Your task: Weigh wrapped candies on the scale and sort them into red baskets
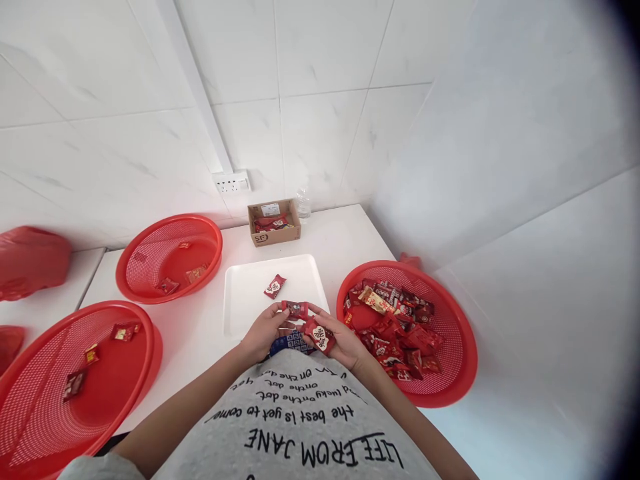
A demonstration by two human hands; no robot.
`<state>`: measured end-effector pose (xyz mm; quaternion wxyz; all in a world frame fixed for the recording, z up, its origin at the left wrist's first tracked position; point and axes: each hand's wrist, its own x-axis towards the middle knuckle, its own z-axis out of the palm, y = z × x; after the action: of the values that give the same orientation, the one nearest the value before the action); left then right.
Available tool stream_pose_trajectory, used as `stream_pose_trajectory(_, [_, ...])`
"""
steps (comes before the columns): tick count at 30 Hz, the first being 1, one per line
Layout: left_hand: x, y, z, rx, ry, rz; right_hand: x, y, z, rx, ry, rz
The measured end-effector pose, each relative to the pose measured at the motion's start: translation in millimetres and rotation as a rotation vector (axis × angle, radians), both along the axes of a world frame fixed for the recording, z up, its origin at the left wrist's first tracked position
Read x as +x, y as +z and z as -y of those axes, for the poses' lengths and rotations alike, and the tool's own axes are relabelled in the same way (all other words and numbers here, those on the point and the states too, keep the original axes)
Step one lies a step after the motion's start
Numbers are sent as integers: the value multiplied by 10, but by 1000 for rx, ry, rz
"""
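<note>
Head view: a white, grey-veined tiled wall (325, 53) rises behind a smooth white table (335, 230). On the table, at the lower left, sits a large round red plastic mesh basket (30, 393) with a few small packets inside. To the right, another round red plastic mesh basket (457, 333) holds a heap of mostly red packets (1 gold wrapper (376, 300) stands out), and a third such basket (145, 260), farther back on the left, has a few more. Between them lies a flat rectangular white tray (243, 290), with a small open brown cardboard box (283, 236) of red packets behind it.

The left hand (263, 333) has its fingers closed on the left end of a small dark-red shiny packet (295, 309), above the near part of the tray. The right hand (347, 343) grips a glossy red packet with a white heart print (320, 335), its index fingertip at the first packet's right end. 1 loose red packet with white print (275, 287) lies on the tray, just beyond both hands
</note>
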<state>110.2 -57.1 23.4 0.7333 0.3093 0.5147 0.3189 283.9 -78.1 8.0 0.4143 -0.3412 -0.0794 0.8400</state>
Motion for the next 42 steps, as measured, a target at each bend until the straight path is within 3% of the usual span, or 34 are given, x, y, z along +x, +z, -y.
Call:
stream_pose_trajectory(4, [-26, -40, -6, -174, 233, -15, -3, -20, 5, -45, -78, -12])
stream_pose_trajectory(6, [-13, -31, 16, -185, 262, -37, -2, -26, 9, -29, -75, -6])
stream_pose_trajectory(13, [100, 29, 128, -175, -160, 143, -24, -30, 24, 124, 55, 24])
stream_pose_trajectory(18, [96, 26, 138, -251, -158, 130, -79, -109, 28, 205, 176, 181])
stream_pose_trajectory(23, [66, 14, 113, -247, -91, 105, -109, -220, 15, 249, 171, 270])
stream_pose_trajectory(30, [51, -75, 97, -249, -95, 63, -101, -158, 16, 236, 254, 298])
stream_pose_trajectory(35, [-59, -149, 52, -171, 74, -48, -103, -161, 25, 131, 218, 219])
stream_pose_trajectory(42, [-324, -148, -121, -220, 428, -125, -85, -240, 19, 69, 168, 207])
